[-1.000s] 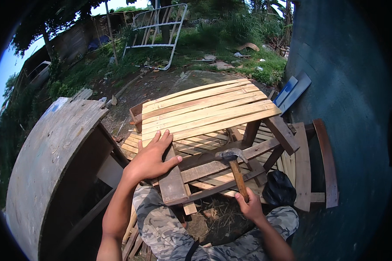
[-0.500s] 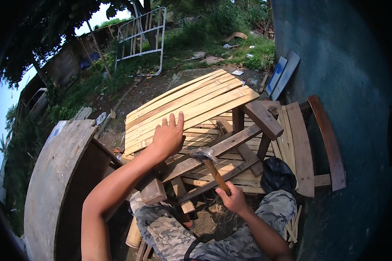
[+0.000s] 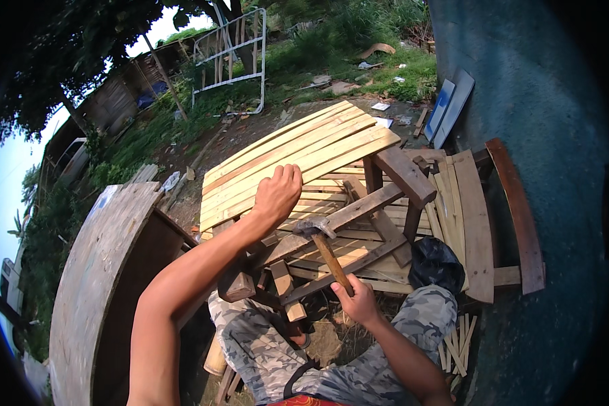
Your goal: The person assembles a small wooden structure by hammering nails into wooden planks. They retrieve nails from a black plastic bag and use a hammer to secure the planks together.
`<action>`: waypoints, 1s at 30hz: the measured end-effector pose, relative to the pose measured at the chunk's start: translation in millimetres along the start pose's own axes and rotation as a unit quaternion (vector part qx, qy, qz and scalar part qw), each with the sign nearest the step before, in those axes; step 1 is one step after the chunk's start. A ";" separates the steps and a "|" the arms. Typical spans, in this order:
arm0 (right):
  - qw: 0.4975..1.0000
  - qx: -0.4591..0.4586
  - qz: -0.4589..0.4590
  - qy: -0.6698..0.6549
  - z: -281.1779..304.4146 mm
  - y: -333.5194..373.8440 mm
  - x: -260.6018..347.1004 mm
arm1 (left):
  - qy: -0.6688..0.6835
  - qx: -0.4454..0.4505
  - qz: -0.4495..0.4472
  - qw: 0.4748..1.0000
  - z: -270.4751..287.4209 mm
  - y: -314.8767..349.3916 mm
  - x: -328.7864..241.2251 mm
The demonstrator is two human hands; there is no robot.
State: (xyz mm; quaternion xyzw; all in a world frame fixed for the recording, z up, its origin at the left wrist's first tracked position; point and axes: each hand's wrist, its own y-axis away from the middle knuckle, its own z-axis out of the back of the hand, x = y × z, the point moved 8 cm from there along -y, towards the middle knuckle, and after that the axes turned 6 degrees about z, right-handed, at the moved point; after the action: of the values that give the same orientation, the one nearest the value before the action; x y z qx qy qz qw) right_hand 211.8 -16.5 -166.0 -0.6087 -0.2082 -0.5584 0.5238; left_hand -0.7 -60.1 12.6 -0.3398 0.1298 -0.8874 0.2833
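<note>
Pale wooden slats (image 3: 298,149) lie side by side across a dark wooden frame (image 3: 358,211). My left hand (image 3: 277,197) is over the slats' near edge, its fingers curled together. The fingertips are hidden, so I cannot tell what they hold, if anything. My right hand (image 3: 358,302) is closed round the wooden handle of a claw hammer (image 3: 331,258). The hammer's metal head points up and away from me, in front of the frame's near crossbar, below the slats. Whether the head touches the bar is unclear.
A weathered board (image 3: 91,271) stands at the left. Below the frame lies another slatted panel (image 3: 375,260), with a black plastic bag (image 3: 436,262) beside it. Loose thin sticks (image 3: 459,345) lie by my right leg. A blue-green wall (image 3: 521,101) bounds the right; a white metal frame (image 3: 229,82) stands behind.
My left hand has gone from fingers spread flat on the slats to fingers curled together, a little farther right. The hammer stays in my right hand, almost unmoved. The view has shifted slightly.
</note>
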 end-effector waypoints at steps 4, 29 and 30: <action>0.999 -0.019 0.017 -0.021 4.4 3.2 4.1 | 0.030 -0.019 -0.002 0.999 7.2 -14.6 -7.5; 0.981 -0.172 -0.074 -0.056 56.6 24.9 -29.5 | 0.141 -0.014 0.039 0.989 41.7 25.2 -19.6; 0.980 -0.173 -0.081 -0.061 57.7 26.3 -28.6 | 0.099 0.064 0.026 0.993 40.9 39.7 -25.6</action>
State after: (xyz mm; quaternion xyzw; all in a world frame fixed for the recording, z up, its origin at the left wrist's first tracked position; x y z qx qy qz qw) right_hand 252.2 33.5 -192.4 -0.7042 -0.1885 -0.5882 0.3500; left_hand 58.9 -78.4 12.3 -0.2284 0.1086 -0.9155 0.3130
